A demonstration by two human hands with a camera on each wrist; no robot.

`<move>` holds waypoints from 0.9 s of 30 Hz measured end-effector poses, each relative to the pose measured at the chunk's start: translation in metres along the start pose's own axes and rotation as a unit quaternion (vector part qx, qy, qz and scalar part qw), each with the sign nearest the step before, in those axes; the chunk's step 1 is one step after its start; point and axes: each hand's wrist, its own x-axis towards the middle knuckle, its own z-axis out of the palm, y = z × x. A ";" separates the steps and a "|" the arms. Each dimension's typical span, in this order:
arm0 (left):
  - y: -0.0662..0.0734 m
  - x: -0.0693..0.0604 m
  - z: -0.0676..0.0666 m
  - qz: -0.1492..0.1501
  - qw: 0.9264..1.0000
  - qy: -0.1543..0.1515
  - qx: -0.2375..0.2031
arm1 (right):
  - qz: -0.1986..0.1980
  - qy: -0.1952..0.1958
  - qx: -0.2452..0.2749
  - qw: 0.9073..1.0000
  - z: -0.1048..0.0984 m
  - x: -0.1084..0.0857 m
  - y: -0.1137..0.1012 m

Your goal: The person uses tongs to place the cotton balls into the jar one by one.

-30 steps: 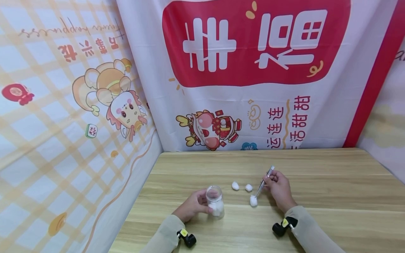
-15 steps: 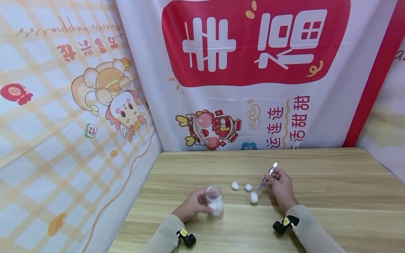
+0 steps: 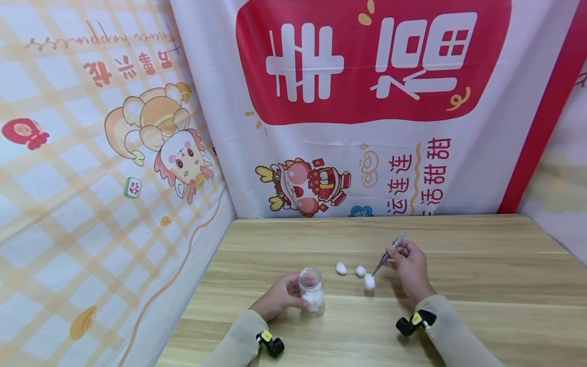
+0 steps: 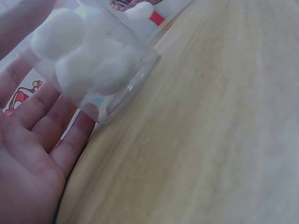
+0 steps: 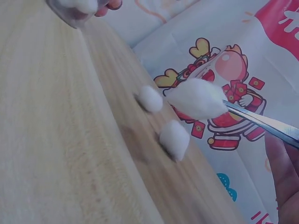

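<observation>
My left hand [image 3: 283, 297] holds a clear open-topped jar [image 3: 312, 293] upright on the table, thumb on the near side. Several white cotton balls [image 4: 88, 51] lie inside it, seen through the wall in the left wrist view. To the right, my right hand [image 3: 410, 271] pinches metal tweezers [image 3: 389, 253]. Their tips grip a cotton ball [image 5: 198, 99], which hangs above the tabletop in the right wrist view. Just beyond it, two loose cotton balls [image 3: 341, 268] rest side by side on the wood.
The wooden table [image 3: 481, 270] reaches back to a printed cloth [image 3: 367, 168] hanging at its far edge. A checked cloth [image 3: 114, 204] covers the left side. Each sleeve carries a small black camera [image 3: 275, 347] at the wrist.
The tweezers and the cotton ball in their tips have risen slightly and shifted a little away from me, with my right hand. The left hand and jar stay in place.
</observation>
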 end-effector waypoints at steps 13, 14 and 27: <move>-0.001 0.000 0.000 0.007 1.000 -0.004 -0.002 | -0.017 0.012 0.045 0.999 0.003 0.000 -0.009; -0.001 0.000 0.000 0.006 1.000 -0.003 -0.001 | -0.016 0.012 0.045 0.999 0.003 0.000 -0.010; 0.000 0.000 0.000 -0.011 1.000 0.001 -0.016 | -0.019 0.033 0.069 0.997 0.007 0.002 -0.023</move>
